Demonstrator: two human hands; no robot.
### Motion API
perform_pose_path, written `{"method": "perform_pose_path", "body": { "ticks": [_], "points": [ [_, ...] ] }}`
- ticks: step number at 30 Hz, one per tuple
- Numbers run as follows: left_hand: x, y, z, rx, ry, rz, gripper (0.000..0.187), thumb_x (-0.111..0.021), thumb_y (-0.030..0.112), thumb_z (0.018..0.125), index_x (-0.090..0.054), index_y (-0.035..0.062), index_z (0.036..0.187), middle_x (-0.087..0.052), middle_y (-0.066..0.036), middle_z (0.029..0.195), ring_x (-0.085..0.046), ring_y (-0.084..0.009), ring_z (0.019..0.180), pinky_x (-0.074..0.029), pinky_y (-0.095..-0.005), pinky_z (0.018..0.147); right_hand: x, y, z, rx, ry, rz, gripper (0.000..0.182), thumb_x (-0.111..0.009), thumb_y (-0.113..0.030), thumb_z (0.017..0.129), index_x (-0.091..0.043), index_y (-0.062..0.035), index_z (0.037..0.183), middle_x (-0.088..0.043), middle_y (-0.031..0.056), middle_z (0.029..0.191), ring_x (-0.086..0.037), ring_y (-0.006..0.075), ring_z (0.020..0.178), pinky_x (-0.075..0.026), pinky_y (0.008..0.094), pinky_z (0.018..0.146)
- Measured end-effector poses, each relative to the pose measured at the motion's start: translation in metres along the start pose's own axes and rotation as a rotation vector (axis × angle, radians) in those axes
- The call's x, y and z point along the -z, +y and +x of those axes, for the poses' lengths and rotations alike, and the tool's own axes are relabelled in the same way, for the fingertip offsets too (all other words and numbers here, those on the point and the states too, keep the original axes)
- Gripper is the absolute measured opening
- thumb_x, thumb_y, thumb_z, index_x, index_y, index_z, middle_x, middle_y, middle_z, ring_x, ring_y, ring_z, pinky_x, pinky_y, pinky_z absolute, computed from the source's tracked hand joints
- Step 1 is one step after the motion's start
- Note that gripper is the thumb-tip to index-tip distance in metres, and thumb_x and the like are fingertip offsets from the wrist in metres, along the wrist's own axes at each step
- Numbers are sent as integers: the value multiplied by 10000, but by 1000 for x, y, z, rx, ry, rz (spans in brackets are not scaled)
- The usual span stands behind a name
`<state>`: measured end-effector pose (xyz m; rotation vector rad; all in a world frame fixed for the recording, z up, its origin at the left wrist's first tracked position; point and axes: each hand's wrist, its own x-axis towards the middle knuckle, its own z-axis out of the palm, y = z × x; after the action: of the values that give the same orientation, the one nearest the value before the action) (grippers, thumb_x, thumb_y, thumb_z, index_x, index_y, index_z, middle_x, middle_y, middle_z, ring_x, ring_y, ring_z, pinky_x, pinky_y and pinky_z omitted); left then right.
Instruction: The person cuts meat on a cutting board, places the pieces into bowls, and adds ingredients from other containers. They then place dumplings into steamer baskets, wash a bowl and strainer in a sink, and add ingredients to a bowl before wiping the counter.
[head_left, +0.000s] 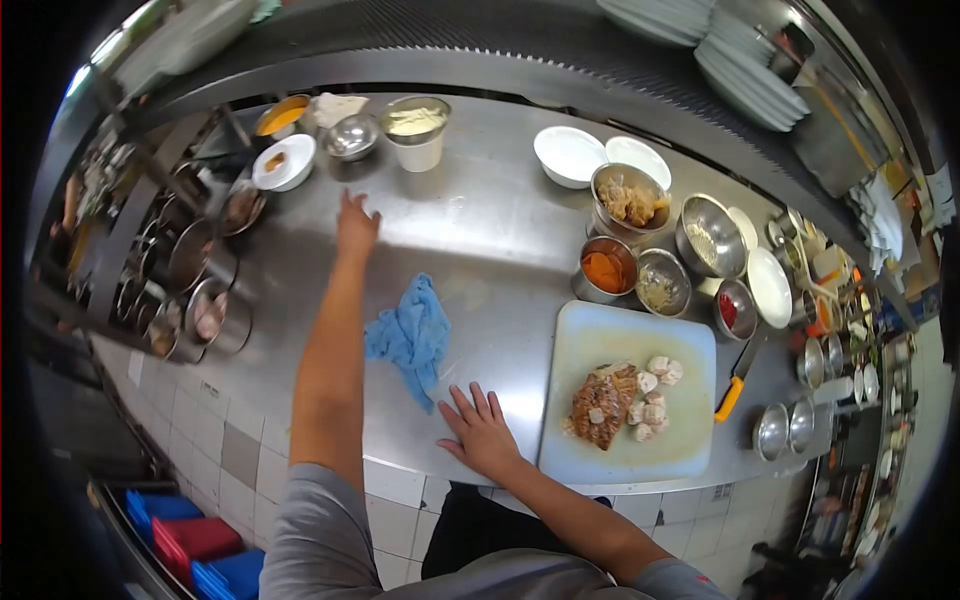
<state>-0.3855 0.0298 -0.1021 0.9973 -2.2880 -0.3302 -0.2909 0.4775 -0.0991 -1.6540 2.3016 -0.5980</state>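
My left hand point(357, 224) reaches far across the steel table point(480, 270), fingers stretched out and holding nothing. Just beyond its fingertips are a small metal bowl point(351, 139) and a white bowl point(285, 163) with a little brown food on top. My right hand point(484, 432) lies spread on the table's near edge, also with nothing in it. Between my two arms is a crumpled blue cloth point(412, 330), apart from both hands. To the right of my right hand, a white cutting board point(572, 340) carries a browned piece of meat point(603, 403) and several garlic bulbs point(652, 398).
A yellow-handled knife point(735, 385) lies right of the board. Behind it stand bowls of orange powder point(608, 270), brown food point(630, 200) and red pieces point(735, 308). A white container point(420, 150) stands at the back. Steel pots point(218, 312) line the left; a shelf point(450, 65) hangs above.
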Motion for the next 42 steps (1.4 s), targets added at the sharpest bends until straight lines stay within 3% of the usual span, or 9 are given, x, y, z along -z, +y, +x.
{"method": "perform_pose_path", "body": {
  "ticks": [12, 17, 19, 21, 23, 29, 36, 38, 42],
  "points": [
    [-88, -87, 180, 1, -464, 325, 525, -615, 358, 880, -581, 39, 1295, -319, -185, 1547, -473, -384, 1303, -410, -487, 1069, 5, 2, 22, -107, -115, 2, 595, -569, -496, 934, -482, -173, 1425, -283, 102, 1574, -224, 370, 1458, -224, 551, 1169],
    [-48, -85, 89, -313, -41, 160, 272, -622, 268, 883, -691, 5, 894, -639, -219, 891, -611, -415, 836, -484, -508, 776, 10, 4, 15, -117, -105, 56, 596, -583, -457, 931, -469, -151, 1429, -279, 96, 1577, -217, 344, 1467, -216, 535, 1178],
    [-41, -128, 36, -561, 194, 205, 313, -610, 268, 920, -648, -41, 894, -626, -248, 892, -595, -426, 830, -470, -497, 753, 9, 9, 10, -100, -84, 145, 634, -638, -365, 906, -426, -126, 1452, -319, 107, 1552, -200, 335, 1476, -197, 529, 1187],
    [53, -44, -42, -62, -89, -300, 287, -583, 213, 960, -625, -64, 897, -598, -205, 881, -571, -339, 806, -451, -437, 747, -5, 20, 3, -75, 73, 291, 780, -701, -243, 860, -303, -96, 1514, -440, 146, 1460, -337, 351, 1410, -275, 494, 1162],
    [123, 7, -98, -126, -269, -353, 242, -558, 142, 975, -607, -75, 878, -579, -148, 908, -559, -263, 815, -448, -356, 736, 40, 18, -2, -229, 20, 680, 909, -732, -151, 826, -192, -137, 1558, -565, 168, 1293, -551, 359, 1201, -436, 446, 1031],
    [224, 193, -208, -358, -771, -539, 118, -674, 96, 838, -672, -22, 838, -614, -117, 980, -574, -250, 909, -447, -343, 807, 166, 14, -105, -328, 226, 549, 969, -753, -155, 821, -152, -261, 1573, -660, 106, 996, -666, 285, 821, -541, 393, 732],
    [195, 405, -314, -853, -904, -729, 128, -772, 121, 762, -722, 14, 809, -629, -120, 987, -569, -331, 980, -458, -431, 885, 263, 71, -305, -689, 600, 446, 547, -780, -196, 815, -565, -174, 1318, -683, 70, 987, -661, 190, 700, -555, 337, 683],
    [181, 460, -347, -940, -978, -757, 123, -771, 135, 775, -723, 25, 803, -636, -107, 997, -563, -357, 1031, -451, -456, 945, 281, 97, -360, -678, 462, 403, 466, -776, -176, 801, -608, -157, 1235, -678, 74, 995, -666, 215, 758, -550, 347, 709],
    [148, 575, -400, -1048, -960, -841, 162, -753, 143, 800, -730, 56, 935, -602, -124, 1296, -500, -393, 1251, -372, -467, 1091, 296, 173, -464, -747, 620, 288, 269, -745, -89, 779, -670, -105, 1036, -671, 89, 992, -670, 242, 856, -544, 352, 738]
  ]
}}
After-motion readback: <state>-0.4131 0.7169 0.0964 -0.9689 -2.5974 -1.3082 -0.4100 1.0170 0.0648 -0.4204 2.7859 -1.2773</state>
